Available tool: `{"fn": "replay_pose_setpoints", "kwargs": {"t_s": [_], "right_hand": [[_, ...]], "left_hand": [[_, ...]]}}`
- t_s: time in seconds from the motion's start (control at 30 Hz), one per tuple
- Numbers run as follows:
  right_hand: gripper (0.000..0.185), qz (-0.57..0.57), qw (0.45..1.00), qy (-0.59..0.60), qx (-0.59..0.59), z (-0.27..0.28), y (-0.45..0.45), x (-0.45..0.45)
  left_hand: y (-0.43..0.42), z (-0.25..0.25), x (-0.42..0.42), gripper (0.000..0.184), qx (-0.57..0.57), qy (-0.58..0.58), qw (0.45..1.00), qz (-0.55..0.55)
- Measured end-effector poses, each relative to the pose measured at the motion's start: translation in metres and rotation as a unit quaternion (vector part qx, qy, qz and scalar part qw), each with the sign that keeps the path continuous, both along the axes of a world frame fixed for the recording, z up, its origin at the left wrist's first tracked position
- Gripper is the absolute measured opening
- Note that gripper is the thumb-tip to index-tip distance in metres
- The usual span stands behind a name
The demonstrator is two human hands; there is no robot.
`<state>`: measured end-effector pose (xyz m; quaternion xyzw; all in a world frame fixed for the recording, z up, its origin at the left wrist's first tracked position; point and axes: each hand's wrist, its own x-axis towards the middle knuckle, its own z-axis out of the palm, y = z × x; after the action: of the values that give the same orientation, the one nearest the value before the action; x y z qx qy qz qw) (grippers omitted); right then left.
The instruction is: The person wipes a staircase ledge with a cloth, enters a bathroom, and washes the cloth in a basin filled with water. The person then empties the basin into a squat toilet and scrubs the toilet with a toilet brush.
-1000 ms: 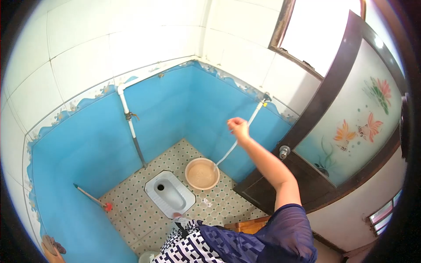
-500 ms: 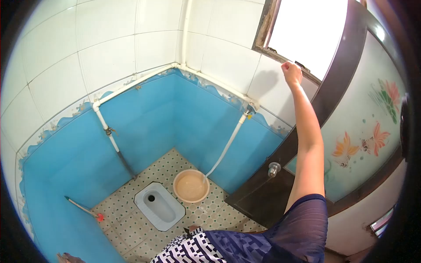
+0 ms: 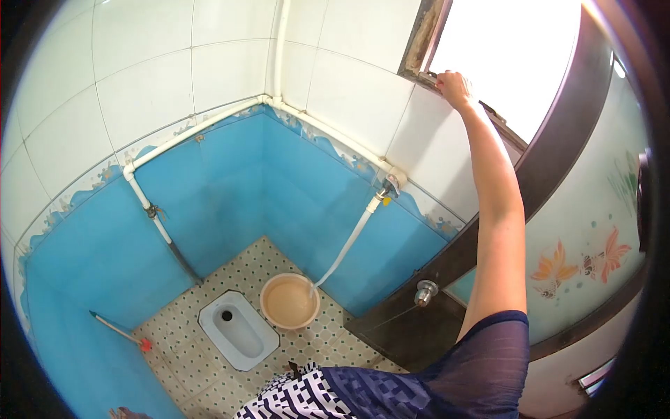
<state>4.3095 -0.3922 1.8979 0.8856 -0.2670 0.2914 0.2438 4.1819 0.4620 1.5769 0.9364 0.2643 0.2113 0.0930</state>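
Note:
My right hand (image 3: 453, 89) is raised to the lower ledge of the window frame (image 3: 427, 78), near its left corner. Its fingers are bent and pressed together at a small dark piece on the ledge; what they hold, if anything, is too small to make out. At the bottom left edge, a dim, cut-off shape looks like the fingers of my left hand (image 3: 128, 413); how they are set cannot be told. The bright window opening (image 3: 506, 59) lies just beyond my right hand.
A dark-framed door (image 3: 391, 328) with frosted glass and a round knob (image 3: 425, 292) stands at right. Below are a squat toilet (image 3: 241, 334), a basin of water (image 3: 313, 314) under a hose (image 3: 345, 241), and a red-ended brush (image 3: 144, 345) against the blue wall.
My right hand has moved up and left along the window ledge, its fingers now at the left corner. The view has shifted slightly, and the shape at bottom left has moved right.

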Motion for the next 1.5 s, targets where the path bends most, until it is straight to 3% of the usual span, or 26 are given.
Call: {"fn": "replay_pose_setpoints", "kwargs": {"t_s": [0.03, 0.27, 0.4, 0.47, 0.6, 0.67, 0.73, 0.77, 0.8, 0.83, 0.87, 0.93, 0.97, 1.0, 1.03, 1.07, 1.13, 1.23, 1.5], "right_hand": [[0.012, 0.008, 1.0, 0.01, -0.023, -0.001, -0.001, 0.0], [0.012, -0.002, 0.986, 0.101, -0.133, -0.006, -0.013, -0.001], [0.011, 0.045, 0.994, 0.091, -0.027, -0.004, -0.028, -0.001], [0.012, 0.074, 0.997, 0.024, 0.019, -0.006, -0.039, -0.001], [0.012, 0.014, 0.999, 0.037, -0.016, -0.005, -0.022, -0.008], [0.011, 0.025, 0.999, -0.016, -0.025, -0.006, -0.017, -0.01], [0.015, 0.018, 0.998, -0.036, -0.041, -0.004, -0.01, -0.016], [0.018, 0.018, 0.997, -0.052, -0.056, -0.007, -0.006, -0.013], [0.022, 0.078, 0.993, -0.081, -0.036, -0.01, -0.01, -0.013], [0.024, 0.07, 0.992, -0.109, -0.005, -0.017, -0.029, -0.006], [0.028, 0.14, 0.983, -0.116, -0.03, -0.027, -0.033, -0.004], [0.031, 0.128, 0.982, -0.074, -0.121, -0.053, -0.012, 0.002], [0.03, 0.015, 0.996, -0.039, -0.085, -0.072, 0.048, 0.005], [0.03, 0.18, 0.954, 0.025, -0.239, -0.077, 0.003, 0.014], [0.027, 0.137, 0.981, 0.02, -0.137, -0.109, 0.037, 0.018], [0.024, 0.148, 0.977, 0.049, -0.146, -0.134, 0.055, 0.021], [0.022, 0.256, 0.958, 0.083, -0.1, -0.183, 0.094, 0.02], [0.016, 0.317, 0.942, 0.103, -0.041, -0.235, 0.151, 0.026], [0.014, 0.311, 0.925, 0.219, -0.002, -0.296, 0.166, 0.066]], "left_hand": [[-0.009, 0.006, 0.001, 0.051, -0.003, -0.034, 0.999, -0.038], [0.007, -0.02, 0.007, 0.052, 0.003, -0.017, 1.0, -0.009], [0.016, -0.028, 0.01, 0.052, 0.018, -0.027, 0.999, -0.016], [0.02, -0.029, 0.01, 0.052, 0.028, -0.023, 0.999, -0.022], [0.002, -0.012, 0.009, 0.052, -0.002, -0.058, 0.998, -0.031], [-0.001, -0.007, 0.012, 0.052, -0.01, -0.053, 0.998, -0.023], [0.0, -0.01, 0.011, 0.052, -0.071, -0.052, 0.996, -0.026], [0.022, -0.033, 0.03, 0.042, -0.311, -0.081, 0.941, -0.11], [0.048, -0.056, 0.029, 0.043, -0.321, -0.102, 0.936, -0.105], [0.024, -0.041, 0.033, 0.043, -0.274, -0.133, 0.948, -0.095], [0.012, -0.034, 0.033, 0.044, -0.264, -0.152, 0.948, -0.088], [0.001, -0.032, 0.028, 0.045, -0.253, -0.172, 0.949, -0.076], [0.003, -0.034, 0.025, 0.046, -0.242, -0.17, 0.953, -0.059], [0.007, -0.04, 0.02, 0.047, -0.228, -0.156, 0.96, -0.035], [0.025, -0.049, 0.009, 0.047, -0.192, -0.116, 0.974, 0.016], [0.043, -0.058, -0.001, 0.046, -0.16, -0.089, 0.981, 0.062], [0.052, -0.06, -0.019, 0.047, -0.129, -0.055, 0.988, 0.07], [0.067, -0.069, -0.031, 0.048, -0.129, -0.04, 0.988, 0.073], [0.064, -0.071, -0.06, 0.047, -0.129, 0.006, 0.989, 0.078]]}}
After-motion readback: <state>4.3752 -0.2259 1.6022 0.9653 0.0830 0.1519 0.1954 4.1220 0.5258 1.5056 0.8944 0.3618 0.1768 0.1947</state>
